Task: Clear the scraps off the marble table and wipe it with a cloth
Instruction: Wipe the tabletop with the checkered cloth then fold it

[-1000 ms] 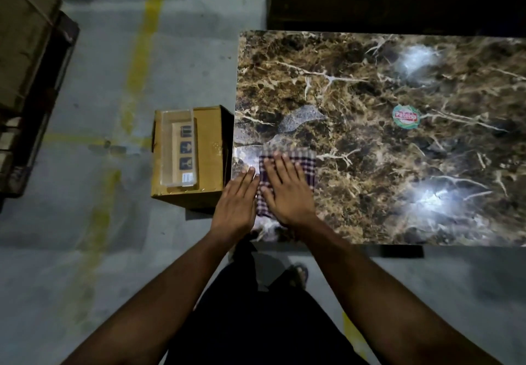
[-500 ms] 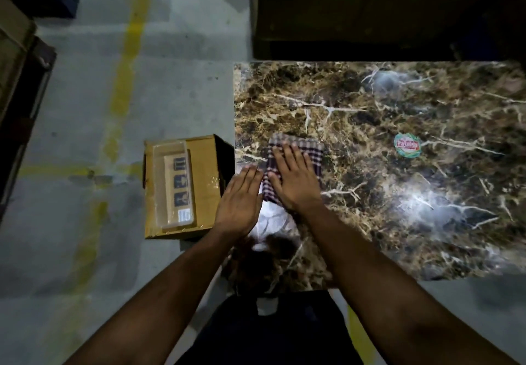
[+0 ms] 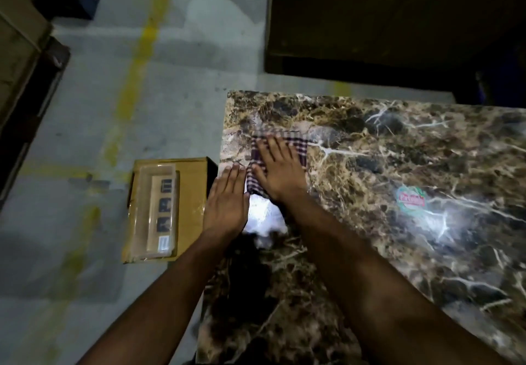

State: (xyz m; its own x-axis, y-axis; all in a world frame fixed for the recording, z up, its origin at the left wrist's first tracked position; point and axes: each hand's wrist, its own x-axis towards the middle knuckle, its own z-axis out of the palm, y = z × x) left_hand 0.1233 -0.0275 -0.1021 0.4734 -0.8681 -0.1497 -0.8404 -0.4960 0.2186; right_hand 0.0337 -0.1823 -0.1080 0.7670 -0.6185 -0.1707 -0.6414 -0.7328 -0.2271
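2 flat hands on a marble table, 1 pressing a checked cloth.

Near frame centre, the left hand [image 3: 226, 202] lies flat, fingers extended, grasping nothing, at the marble table [image 3: 355, 250] edge. Just beyond, the right hand [image 3: 277, 171] presses flat on the checked cloth [image 3: 296, 144], which extends past its fingertips. A cardboard box [image 3: 193, 191] sits left; a round sticker [image 3: 411, 198] lies right.

A warehouse is showing here: a bare concrete floor [image 3: 85, 125] with yellow lane lines [image 3: 136, 60], a cardboard box [image 3: 190, 193] sitting lower left, pallets lying upper left.
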